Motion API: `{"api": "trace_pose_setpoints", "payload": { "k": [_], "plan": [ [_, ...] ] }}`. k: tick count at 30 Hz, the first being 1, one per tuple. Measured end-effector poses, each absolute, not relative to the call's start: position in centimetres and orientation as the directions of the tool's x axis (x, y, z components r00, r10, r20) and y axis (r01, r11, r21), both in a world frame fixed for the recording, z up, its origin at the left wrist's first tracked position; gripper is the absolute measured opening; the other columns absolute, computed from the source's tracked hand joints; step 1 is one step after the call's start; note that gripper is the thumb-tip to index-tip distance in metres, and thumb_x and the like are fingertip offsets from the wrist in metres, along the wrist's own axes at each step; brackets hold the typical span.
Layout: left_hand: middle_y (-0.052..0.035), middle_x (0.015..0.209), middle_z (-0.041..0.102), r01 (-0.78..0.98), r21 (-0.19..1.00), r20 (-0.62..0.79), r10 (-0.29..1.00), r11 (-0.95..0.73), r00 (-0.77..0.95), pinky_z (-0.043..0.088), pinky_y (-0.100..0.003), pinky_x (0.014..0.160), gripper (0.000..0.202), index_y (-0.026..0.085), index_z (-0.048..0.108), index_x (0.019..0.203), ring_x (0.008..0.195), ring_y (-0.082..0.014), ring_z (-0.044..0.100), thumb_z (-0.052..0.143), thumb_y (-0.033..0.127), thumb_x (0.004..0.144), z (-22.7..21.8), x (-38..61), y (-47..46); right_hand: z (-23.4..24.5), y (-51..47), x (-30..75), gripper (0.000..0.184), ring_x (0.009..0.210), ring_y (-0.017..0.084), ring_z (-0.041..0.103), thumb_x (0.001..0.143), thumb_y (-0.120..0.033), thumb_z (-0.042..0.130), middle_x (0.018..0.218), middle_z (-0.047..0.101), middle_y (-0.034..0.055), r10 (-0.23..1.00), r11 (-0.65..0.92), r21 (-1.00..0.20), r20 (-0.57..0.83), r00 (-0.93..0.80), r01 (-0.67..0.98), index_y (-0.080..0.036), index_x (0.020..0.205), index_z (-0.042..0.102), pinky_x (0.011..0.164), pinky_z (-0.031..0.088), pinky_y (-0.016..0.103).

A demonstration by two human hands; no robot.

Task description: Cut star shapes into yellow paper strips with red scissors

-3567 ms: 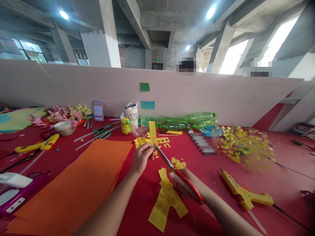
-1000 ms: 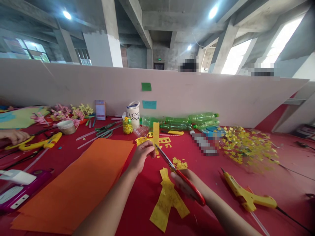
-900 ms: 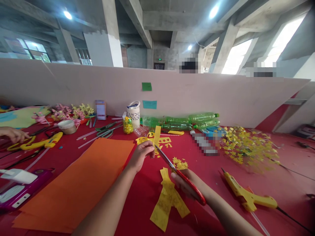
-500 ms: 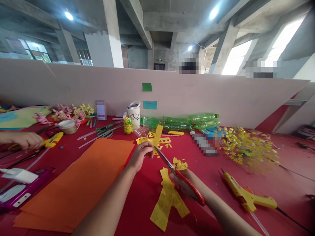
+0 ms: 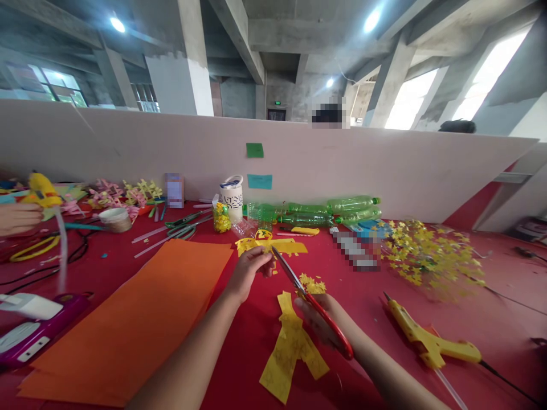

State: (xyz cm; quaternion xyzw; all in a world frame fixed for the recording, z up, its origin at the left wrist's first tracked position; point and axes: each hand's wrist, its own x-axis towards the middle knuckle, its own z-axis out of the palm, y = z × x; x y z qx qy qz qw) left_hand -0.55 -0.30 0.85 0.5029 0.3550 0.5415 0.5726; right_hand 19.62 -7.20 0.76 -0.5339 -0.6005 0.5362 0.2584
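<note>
My left hand [image 5: 250, 272] pinches a yellow paper strip [image 5: 287, 247] that lies nearly level, pointing right. My right hand [image 5: 318, 322] grips red-handled scissors [image 5: 314, 307]; their blades reach up to the strip by my left fingers. Under my hands lie yellow paper offcuts [image 5: 288, 347] marked with stars and a small heap of cut yellow stars [image 5: 311, 283] on the red table [image 5: 376, 296].
A large orange sheet [image 5: 132, 319] lies at the left. A yellow glue gun [image 5: 429, 341] rests at the right, with a pile of yellow stars [image 5: 427, 253] beyond. Green bottles [image 5: 325, 209], a white cup [image 5: 231, 198] and another person's hand [image 5: 17, 216] lifting a glue gun [image 5: 40, 191] are farther off.
The yellow strip has swung from upright to nearly level, pointing right. At the far left the other person's hand has picked up the yellow glue gun and raised it off the table.
</note>
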Motion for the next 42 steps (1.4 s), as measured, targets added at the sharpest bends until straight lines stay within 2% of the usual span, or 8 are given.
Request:
{"api": "trace_pose_setpoints", "payload": {
  "k": [6, 12, 19, 27, 42],
  "plan": [
    [-0.0006, 0.067, 0.061, -0.349, 0.933, 0.154, 0.975, -0.090, 0.160, 0.041, -0.021, 0.054, 0.013, 0.015, 0.059, 0.077, 0.055, -0.0093, 0.055, 0.061, 0.028, 0.080, 1.1, -0.5, -0.4, 0.6, -7.0, 19.6, 0.049, 0.030, 0.006, 0.034, 0.078, -0.057, 0.061, 0.043, 0.033, -0.0077, 0.928, -0.151, -0.911, -0.265, -0.263, 0.383, -0.020, 0.057, 0.034, 0.030, 0.025, 0.018],
    [0.0010, 0.063, 0.059, -0.340, 0.936, 0.125, 0.988, -0.089, 0.087, 0.039, -0.020, 0.050, 0.021, 0.015, 0.060, 0.076, 0.051, -0.0079, 0.053, 0.063, 0.036, 0.079, 1.1, 0.1, -0.5, 0.9, -7.1, 19.5, 0.048, 0.030, 0.006, 0.034, 0.080, -0.055, 0.060, 0.040, 0.035, -0.0070, 0.932, -0.124, -0.897, -0.252, -0.260, 0.424, -0.020, 0.057, 0.036, 0.032, 0.023, 0.018],
    [0.0023, 0.060, 0.057, -0.305, 0.939, 0.169, 0.986, -0.162, -0.001, 0.040, -0.020, 0.051, 0.018, 0.016, 0.059, 0.073, 0.051, -0.0083, 0.052, 0.061, 0.033, 0.079, 0.8, -0.2, -0.2, 1.2, -7.2, 19.9, 0.050, 0.030, 0.006, 0.037, 0.080, -0.058, 0.058, 0.040, 0.038, -0.0066, 0.901, -0.137, -0.909, -0.279, -0.331, 0.395, -0.019, 0.057, 0.039, 0.032, 0.026, 0.018],
    [0.0024, 0.057, 0.056, -0.247, 0.955, 0.179, 0.983, -0.165, 0.034, 0.040, -0.021, 0.051, 0.018, 0.016, 0.058, 0.069, 0.049, -0.0087, 0.051, 0.059, 0.032, 0.078, 1.0, -0.2, -0.3, 1.6, -7.3, 20.0, 0.048, 0.029, 0.006, 0.035, 0.083, -0.060, 0.054, 0.036, 0.037, -0.0077, 0.881, -0.143, -0.908, -0.298, -0.367, 0.394, -0.018, 0.060, 0.044, 0.033, 0.028, 0.017],
    [0.0010, 0.057, 0.055, -0.179, 0.971, 0.182, 0.977, -0.160, 0.113, 0.039, -0.023, 0.050, 0.023, 0.015, 0.059, 0.066, 0.049, -0.0095, 0.050, 0.060, 0.035, 0.078, 0.9, -1.1, 0.1, 2.1, -7.5, 20.0, 0.053, 0.030, 0.005, 0.033, 0.080, -0.064, 0.055, 0.039, 0.036, -0.0070, 0.903, -0.127, -0.907, -0.273, -0.332, 0.401, -0.019, 0.055, 0.039, 0.031, 0.023, 0.018]
  ]
}}
